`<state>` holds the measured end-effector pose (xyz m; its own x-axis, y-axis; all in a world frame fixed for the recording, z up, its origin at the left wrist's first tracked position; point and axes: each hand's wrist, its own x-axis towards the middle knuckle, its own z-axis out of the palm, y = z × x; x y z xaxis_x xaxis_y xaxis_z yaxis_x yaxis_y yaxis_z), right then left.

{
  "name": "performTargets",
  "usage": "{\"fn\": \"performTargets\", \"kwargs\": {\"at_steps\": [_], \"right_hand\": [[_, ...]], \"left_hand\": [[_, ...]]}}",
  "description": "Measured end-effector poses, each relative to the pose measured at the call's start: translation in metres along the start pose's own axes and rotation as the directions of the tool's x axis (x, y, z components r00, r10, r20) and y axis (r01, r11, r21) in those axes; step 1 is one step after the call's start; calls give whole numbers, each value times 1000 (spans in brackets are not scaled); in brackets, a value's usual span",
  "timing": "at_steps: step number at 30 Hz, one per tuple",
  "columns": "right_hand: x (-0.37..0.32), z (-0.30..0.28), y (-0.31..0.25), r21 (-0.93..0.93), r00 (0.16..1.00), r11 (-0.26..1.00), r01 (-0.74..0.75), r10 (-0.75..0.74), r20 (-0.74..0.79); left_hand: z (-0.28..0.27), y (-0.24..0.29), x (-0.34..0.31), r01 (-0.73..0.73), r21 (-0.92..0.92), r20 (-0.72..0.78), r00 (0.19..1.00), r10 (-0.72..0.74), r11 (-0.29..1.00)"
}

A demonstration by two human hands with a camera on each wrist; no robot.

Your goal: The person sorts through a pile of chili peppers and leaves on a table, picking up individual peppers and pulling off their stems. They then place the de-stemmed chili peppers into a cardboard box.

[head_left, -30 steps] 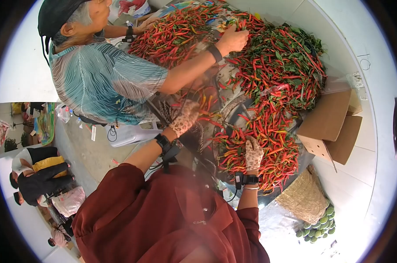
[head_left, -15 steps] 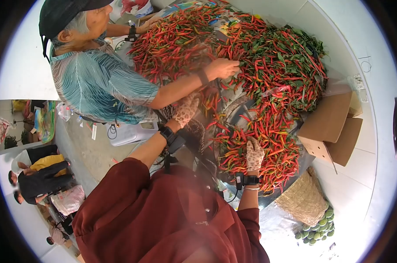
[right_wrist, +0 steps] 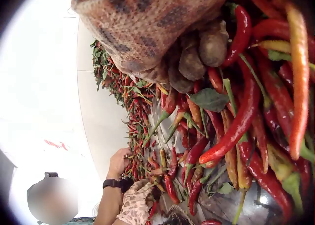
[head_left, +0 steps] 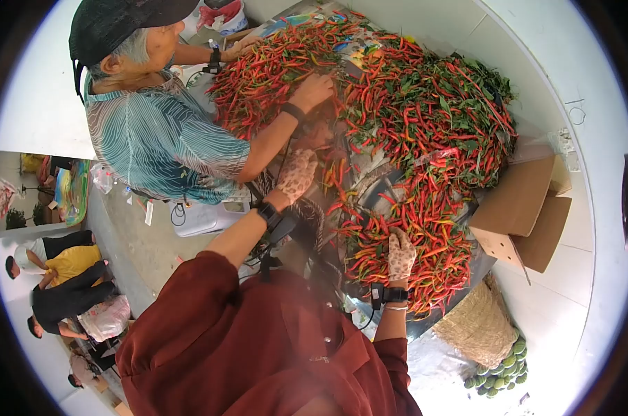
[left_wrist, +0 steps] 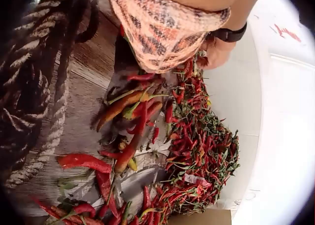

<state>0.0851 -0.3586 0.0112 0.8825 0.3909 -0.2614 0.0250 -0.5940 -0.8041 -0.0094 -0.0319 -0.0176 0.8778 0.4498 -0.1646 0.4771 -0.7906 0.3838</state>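
My left hand [head_left: 298, 177], in a spotted glove, is low over the near edge of the table, beside a few loose chili peppers [left_wrist: 123, 107]. Its fingers are hidden behind the glove's back in the left wrist view. My right hand [head_left: 401, 256], gloved alike, rests on the near heap of red and orange chili peppers [head_left: 435, 243]. In the right wrist view its dark fingertips [right_wrist: 214, 48] are curled down against the peppers, and I cannot tell whether they grip one. A loose green leaf [right_wrist: 209, 100] lies close by these fingertips.
Opposite, another person in a black cap [head_left: 123, 31] has a hand [head_left: 314, 91] over a second pepper heap [head_left: 279, 59]. A large leafy pepper pile [head_left: 452, 104] lies at the back. A cardboard box [head_left: 518, 215], a woven sack [head_left: 477, 322] and green round fruit [head_left: 497, 371] stand at right.
The other person's hand has moved from the leafy pile across to the pepper heap at left. My left hand has shifted slightly; my right hand stays on the near heap.
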Motion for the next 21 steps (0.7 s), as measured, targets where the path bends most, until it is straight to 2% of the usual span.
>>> {"fn": "performTargets", "kwargs": {"at_steps": [1,2,3,5,6,7,9,10,11,12,13,14,15,16,17,19,20,21], "right_hand": [[1,0,1,0,1000,1000,9,-9,2],[1,0,3,-25,998,998,61,-61,-15],[1,1,6,-50,993,992,113,-114,-26],[2,2,7,-46,991,990,131,-132,-7],[2,3,8,-3,995,995,98,-98,-3],[3,3,9,38,998,997,61,-61,1],[3,2,10,7,997,997,73,-73,18],[3,2,11,-40,994,993,110,-110,9],[4,2,12,-86,989,985,147,-147,1],[4,2,13,-97,989,984,148,-148,0],[5,2,11,-99,988,984,151,-151,8],[5,2,11,-46,998,997,57,-56,26],[5,1,10,5,998,999,-41,41,48],[5,1,8,3,998,999,-40,40,50],[4,0,5,7,998,1000,-29,29,50],[3,0,-1,12,999,1000,-18,17,48],[3,0,-3,66,992,992,-109,104,72],[3,-1,-4,115,977,973,-199,188,99]], "left_hand": [[-9,2,-8,-84,98,-29,996,87,992],[-20,5,-15,-104,-138,-133,987,86,985],[-19,-2,-25,-93,-136,-139,987,74,986],[-20,-12,-48,-216,-181,-315,937,151,959],[-26,-10,-63,-83,-298,-220,975,16,951],[-24,-15,-75,-76,-296,-228,974,7,952],[-18,-33,-103,-141,-201,-184,978,104,969],[-17,-40,-117,-133,-204,-188,978,94,970],[-17,-47,-131,-55,-203,25,998,62,978],[-17,-53,-142,21,-188,239,971,25,982],[-22,-56,-149,29,-190,237,971,18,981],[-26,-58,-157,90,-117,425,905,-32,989],[-30,-59,-163,133,-34,592,801,-87,990],[-48,-46,-160,162,84,670,721,-176,983],[-43,-48,-164,164,83,669,722,-177,983],[-31,-52,-173,129,32,406,904,-131,991],[-29,-51,-170,129,31,406,905,-131,991],[-24,-50,-162,131,-77,349,932,-96,988]]}}
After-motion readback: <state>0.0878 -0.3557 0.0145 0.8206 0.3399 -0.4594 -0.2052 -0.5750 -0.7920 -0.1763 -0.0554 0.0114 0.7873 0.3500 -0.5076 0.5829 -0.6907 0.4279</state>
